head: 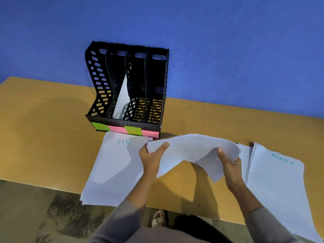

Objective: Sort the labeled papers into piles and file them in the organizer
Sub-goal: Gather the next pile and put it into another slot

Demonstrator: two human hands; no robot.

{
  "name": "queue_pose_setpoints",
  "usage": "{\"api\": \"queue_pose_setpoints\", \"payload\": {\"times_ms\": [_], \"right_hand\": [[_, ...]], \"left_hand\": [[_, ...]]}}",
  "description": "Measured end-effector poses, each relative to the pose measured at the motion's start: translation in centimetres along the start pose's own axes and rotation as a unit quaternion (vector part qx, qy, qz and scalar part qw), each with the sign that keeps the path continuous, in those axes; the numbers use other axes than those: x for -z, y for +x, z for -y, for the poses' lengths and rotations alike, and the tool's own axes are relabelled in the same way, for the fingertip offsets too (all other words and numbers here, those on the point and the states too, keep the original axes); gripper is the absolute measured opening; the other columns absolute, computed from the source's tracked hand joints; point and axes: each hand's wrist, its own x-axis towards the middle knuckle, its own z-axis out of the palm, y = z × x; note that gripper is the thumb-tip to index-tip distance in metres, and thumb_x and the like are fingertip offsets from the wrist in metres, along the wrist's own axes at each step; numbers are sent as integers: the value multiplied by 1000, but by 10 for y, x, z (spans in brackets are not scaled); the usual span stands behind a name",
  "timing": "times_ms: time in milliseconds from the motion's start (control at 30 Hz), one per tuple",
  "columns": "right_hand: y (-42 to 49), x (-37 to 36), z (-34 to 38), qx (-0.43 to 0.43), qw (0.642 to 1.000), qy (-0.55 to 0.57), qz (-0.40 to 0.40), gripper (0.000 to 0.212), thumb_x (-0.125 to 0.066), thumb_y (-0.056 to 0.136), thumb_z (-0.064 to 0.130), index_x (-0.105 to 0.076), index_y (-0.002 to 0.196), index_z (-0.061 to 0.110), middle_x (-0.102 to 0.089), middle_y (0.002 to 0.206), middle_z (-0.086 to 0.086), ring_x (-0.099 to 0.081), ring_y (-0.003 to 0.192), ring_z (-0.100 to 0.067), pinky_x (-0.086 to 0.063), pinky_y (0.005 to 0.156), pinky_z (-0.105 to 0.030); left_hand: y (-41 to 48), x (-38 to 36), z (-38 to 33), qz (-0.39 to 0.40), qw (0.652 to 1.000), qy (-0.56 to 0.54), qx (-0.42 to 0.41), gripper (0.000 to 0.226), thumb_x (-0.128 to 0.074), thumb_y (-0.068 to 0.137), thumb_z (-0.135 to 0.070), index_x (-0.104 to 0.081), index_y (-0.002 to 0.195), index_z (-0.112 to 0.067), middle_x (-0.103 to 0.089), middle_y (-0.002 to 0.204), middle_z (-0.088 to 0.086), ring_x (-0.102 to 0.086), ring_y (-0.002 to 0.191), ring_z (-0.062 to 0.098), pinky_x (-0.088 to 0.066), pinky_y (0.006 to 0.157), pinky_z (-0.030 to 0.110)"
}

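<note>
Both hands hold one stack of white papers (192, 151) lifted above the wooden table (43, 137); it sags between them. My left hand (151, 159) pinches its left edge, my right hand (229, 163) grips its right edge. A pile with "HR" written on top (114, 169) lies flat at the left, hanging over the table's front edge. A pile marked "ADMIN" (277, 183) lies at the right. The black four-slot organizer (128, 85) stands behind the HR pile. White sheets (122, 95) lean in its second slot. Green and pink labels (126, 130) run along its base.
A blue wall (228, 50) rises right behind the table. The table's front edge runs just below the hands. Beneath it I see patterned floor (70, 216), a sandalled foot (158, 218) and my grey sleeves.
</note>
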Motion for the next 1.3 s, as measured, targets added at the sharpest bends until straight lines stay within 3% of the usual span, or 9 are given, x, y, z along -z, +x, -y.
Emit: {"api": "queue_pose_setpoints", "payload": {"times_ms": [233,433,600,767,900,1000,1100,1200,1300], "right_hand": [[-9,-8,-20,-5,999,-46,28,30,-65,90,19,-59,116,33,-67,109,3,-66,100,-13,-58,76,-28],[-8,-10,-19,7,998,-59,21,28,-64,91,22,-56,110,41,-66,102,16,-67,93,0,-55,64,-16],[-6,-8,-26,6,995,-94,42,19,-58,95,18,-59,111,29,-68,101,9,-69,86,3,-55,62,-15],[11,6,-6,10,987,-154,48,12,-61,93,31,-68,96,22,-73,87,5,-70,82,-16,-53,61,-25],[17,14,15,-11,990,-108,88,10,-63,92,25,-70,98,19,-77,87,7,-73,77,-11,-54,57,-17],[19,18,26,-52,994,-57,75,14,-66,91,25,-70,103,18,-77,95,4,-74,83,-13,-55,58,-16],[19,17,30,-81,994,-30,66,16,-66,91,25,-67,105,18,-77,95,5,-74,82,-12,-55,57,-15],[15,11,32,-79,995,-14,65,10,-65,91,23,-67,101,23,-76,95,7,-74,80,-9,-55,57,-15],[8,1,33,-65,996,3,66,10,-65,91,24,-66,99,30,-76,94,10,-73,84,-9,-57,60,-18]], "left_hand": [[-8,1,30,-8,997,37,72,46,-89,63,-23,-69,104,-18,-73,95,-5,-71,87,12,-57,63,19],[2,1,35,7,992,54,110,70,-91,46,-48,-66,107,-23,-73,95,-9,-70,87,7,-55,61,16],[3,5,41,34,989,78,119,40,-90,60,-33,-67,93,-29,-74,87,-20,-69,81,-3,-52,59,11],[16,13,17,79,985,104,113,32,-89,61,-37,-74,83,-21,-77,82,-6,-74,77,11,-55,57,19],[25,26,-7,134,980,94,110,21,-82,73,-25,-76,91,-18,-77,94,1,-73,90,19,-57,66,23],[28,41,-22,173,969,142,108,26,-74,81,-33,-72,94,-11,-73,96,6,-69,95,25,-54,80,31],[26,50,-36,160,965,163,131,39,-60,86,-50,-72,100,-15,-72,98,8,-67,96,25,-53,77,32],[17,52,-47,133,972,70,179,71,-27,84,-70,-68,112,-20,-74,102,10,-71,95,27,-59,73,42],[-2,46,-46,75,975,-118,175,84,-22,72,-79,-64,117,-22,-75,104,7,-72,93,26,-58,68,44]]}}
